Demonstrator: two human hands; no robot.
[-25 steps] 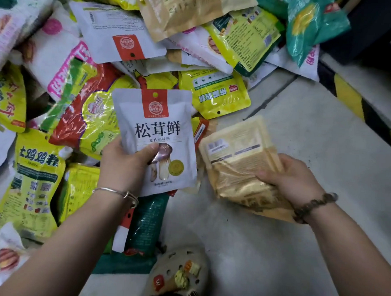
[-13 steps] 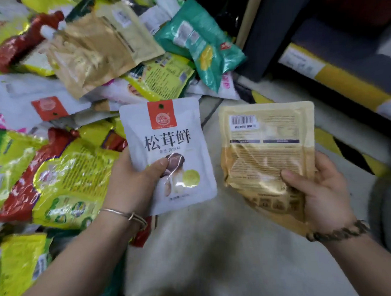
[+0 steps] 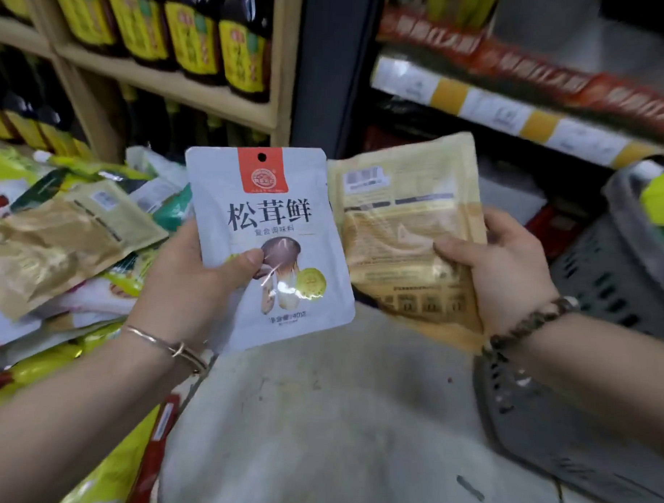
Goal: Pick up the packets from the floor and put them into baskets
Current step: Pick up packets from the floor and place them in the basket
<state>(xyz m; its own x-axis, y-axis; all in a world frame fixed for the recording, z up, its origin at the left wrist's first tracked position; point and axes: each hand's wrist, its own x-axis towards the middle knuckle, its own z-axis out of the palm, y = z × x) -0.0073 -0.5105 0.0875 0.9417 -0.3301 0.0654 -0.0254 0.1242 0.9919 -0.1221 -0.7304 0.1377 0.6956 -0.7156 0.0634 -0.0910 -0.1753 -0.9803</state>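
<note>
My left hand [image 3: 186,280] pinches a pale grey mushroom-print packet [image 3: 271,211]; my right hand [image 3: 510,272] grips a gold foil packet [image 3: 403,223]. Both are held up left of the grey perforated plastic basket [image 3: 600,283]. This looks like the carrying step; next I'd swing right and drop them in.

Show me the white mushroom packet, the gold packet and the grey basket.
white mushroom packet [image 3: 271,219], head view, printed front
gold packet [image 3: 406,231], head view, back panel below the barcode
grey basket [image 3: 606,279], head view, slotted side wall
</note>
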